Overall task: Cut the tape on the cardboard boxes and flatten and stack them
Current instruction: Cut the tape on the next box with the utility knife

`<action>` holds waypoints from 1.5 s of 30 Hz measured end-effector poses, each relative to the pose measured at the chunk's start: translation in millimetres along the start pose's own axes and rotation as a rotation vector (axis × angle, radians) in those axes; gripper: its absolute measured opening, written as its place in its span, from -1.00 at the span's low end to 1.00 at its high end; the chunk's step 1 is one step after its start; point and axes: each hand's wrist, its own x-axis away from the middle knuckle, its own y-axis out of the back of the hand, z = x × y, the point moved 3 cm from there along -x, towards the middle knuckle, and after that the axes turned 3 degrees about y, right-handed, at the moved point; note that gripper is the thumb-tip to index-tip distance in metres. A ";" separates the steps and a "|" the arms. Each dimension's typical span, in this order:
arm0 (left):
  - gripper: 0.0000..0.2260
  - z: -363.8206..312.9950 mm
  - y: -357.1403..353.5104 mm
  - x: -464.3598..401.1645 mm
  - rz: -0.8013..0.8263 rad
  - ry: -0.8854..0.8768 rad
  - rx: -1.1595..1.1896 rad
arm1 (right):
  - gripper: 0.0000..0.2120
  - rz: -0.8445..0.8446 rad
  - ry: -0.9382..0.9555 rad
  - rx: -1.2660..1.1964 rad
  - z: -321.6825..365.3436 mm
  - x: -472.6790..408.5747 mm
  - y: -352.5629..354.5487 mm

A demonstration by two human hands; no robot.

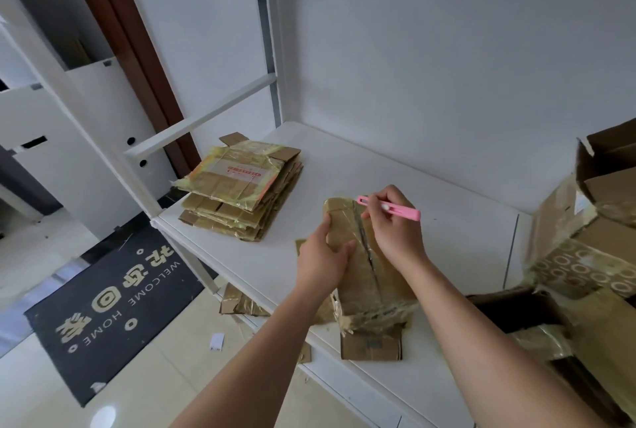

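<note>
A small taped cardboard box [364, 276] lies on the white shelf [447, 238], its long top seam showing as a dark slit. My left hand [321, 260] grips the box's left side, thumb on top. My right hand [395, 224] holds a pink utility knife [390, 208], with its tip at the far end of the seam. A stack of flattened boxes [242, 187], shiny with yellowish tape, sits at the shelf's left end.
Several unflattened cardboard boxes [585, 255] pile up at the right, some open. White shelf uprights [272, 49] frame the back left corner. Below lie a black welcome mat [113, 307], cardboard scraps [237, 302] and a white paper slip [216, 341] on the tiled floor.
</note>
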 end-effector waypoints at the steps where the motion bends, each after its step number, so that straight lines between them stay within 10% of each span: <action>1: -0.34 0.2 -0.3 1.0 -0.001 -0.003 0.005 | -0.83 0.010 0.017 0.070 -0.5 0.1 -1.9; 30: -0.38 -6.9 -3.2 4.1 0.003 0.048 -0.061 | -0.73 0.285 0.045 0.115 32.8 123.9 60.7; 36: -0.48 -16.1 -3.6 15.2 -0.001 0.048 -0.115 | -0.76 0.086 -0.013 -0.023 39.1 153.5 74.9; 45: -0.58 -20.6 4.0 45.2 0.137 0.006 -0.108 | -0.82 -0.719 -0.230 -0.594 38.2 173.0 52.8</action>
